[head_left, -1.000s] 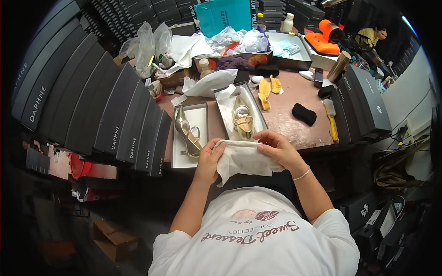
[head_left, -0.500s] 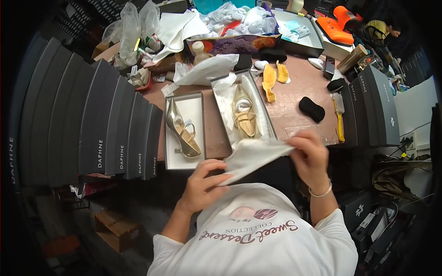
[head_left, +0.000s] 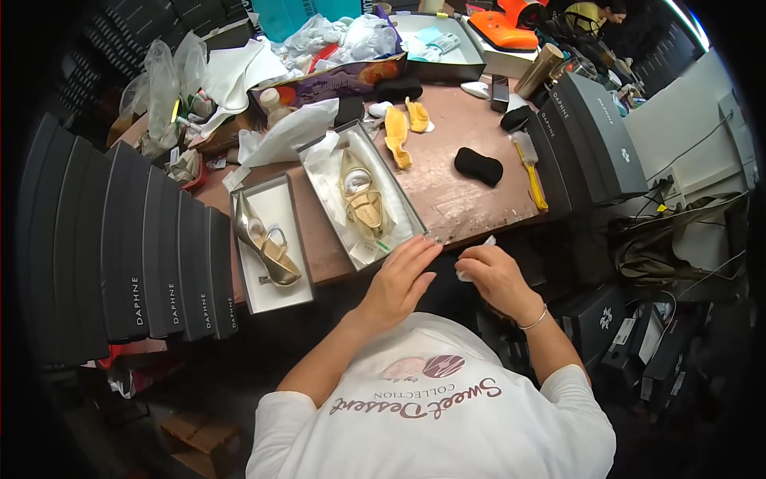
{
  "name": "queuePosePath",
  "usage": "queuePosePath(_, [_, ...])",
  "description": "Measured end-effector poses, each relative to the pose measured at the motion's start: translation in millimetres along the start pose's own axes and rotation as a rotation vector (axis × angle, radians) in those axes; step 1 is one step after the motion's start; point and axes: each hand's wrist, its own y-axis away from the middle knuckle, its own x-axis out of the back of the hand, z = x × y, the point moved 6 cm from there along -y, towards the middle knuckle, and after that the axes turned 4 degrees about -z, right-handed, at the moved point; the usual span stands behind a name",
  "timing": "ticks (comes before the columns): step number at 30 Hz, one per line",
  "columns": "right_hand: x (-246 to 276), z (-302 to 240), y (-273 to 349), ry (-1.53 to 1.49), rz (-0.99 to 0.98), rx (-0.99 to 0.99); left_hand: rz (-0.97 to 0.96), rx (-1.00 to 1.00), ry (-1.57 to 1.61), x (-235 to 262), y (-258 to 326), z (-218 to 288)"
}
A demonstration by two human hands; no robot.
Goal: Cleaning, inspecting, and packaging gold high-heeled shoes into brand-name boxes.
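My left hand (head_left: 403, 275) lies flat with fingers spread at the near corner of a grey shoe box (head_left: 399, 195), which holds a gold sandal (head_left: 363, 199) on white tissue. My right hand (head_left: 495, 271) is just to its right, fingers pinched on a small crumpled wad of white tissue paper (head_left: 475, 255) at the table's front edge. A second open tray (head_left: 267, 299) to the left holds another gold high-heeled sandal (head_left: 263, 243).
A row of dark shoe boxes (head_left: 144, 255) stands on edge at my left; more boxes (head_left: 590, 136) are stacked at the right. On the brown table (head_left: 471, 191) lie yellow shoe inserts (head_left: 397, 136), a black pad (head_left: 479, 166), a yellow brush (head_left: 531, 172), plastic bags and tissue.
The large white tissue sheet I held spread in both hands is gone from my left hand; only a small wad stays in my right. My left hand moved to the box corner.
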Motion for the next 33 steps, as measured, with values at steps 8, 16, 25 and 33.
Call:
queuePosePath(8, [-7.6, 0.6, -14.2, -0.413, 0.291, -0.171, -0.112, 0.496, 0.981, -50.0, 14.9, -32.6])
queuePosePath(16, [-59.5, 15.7, -19.9, -1.108, 0.242, -0.456, 0.308, 0.532, 0.559, -30.2, 21.1, -54.7])
queuePosePath(25, [-76.1, 42.4, -22.0, -1.345, 0.299, -0.441, 0.424, 0.297, 0.027, 37.7, 4.7, -45.7])
queuePosePath(33, [-103.0, -29.2, 10.1, -0.912, -0.336, -0.099, -0.355, 0.591, -0.441, 23.6, -49.1, -120.7])
